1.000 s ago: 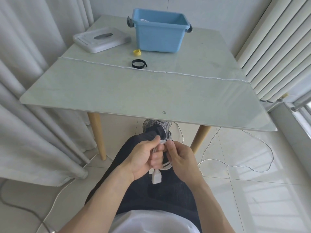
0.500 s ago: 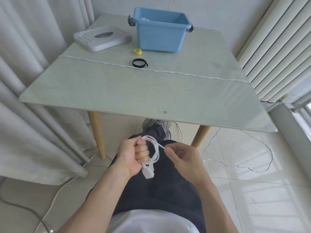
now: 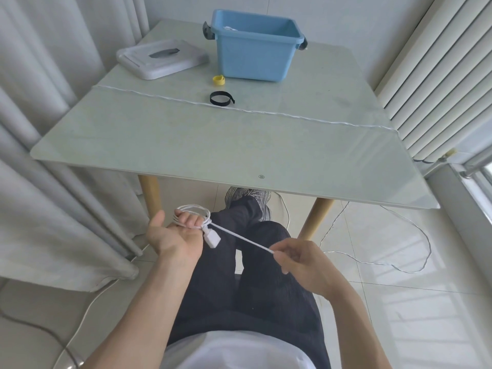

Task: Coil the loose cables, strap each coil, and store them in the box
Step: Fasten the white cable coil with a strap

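Several loops of white cable (image 3: pixel 193 209) wrap the left hand (image 3: pixel 174 235), fingers curled through them; right hand (image 3: pixel 300 262) pinches the taut strand below the desk (image 3: pixel 186 145).

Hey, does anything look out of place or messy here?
Yes. A white cable stretches straight across the table and hangs off both sides, and more loose cable trails over the floor. The box lid lies beside the blue box. Nothing looks spilled or damaged.
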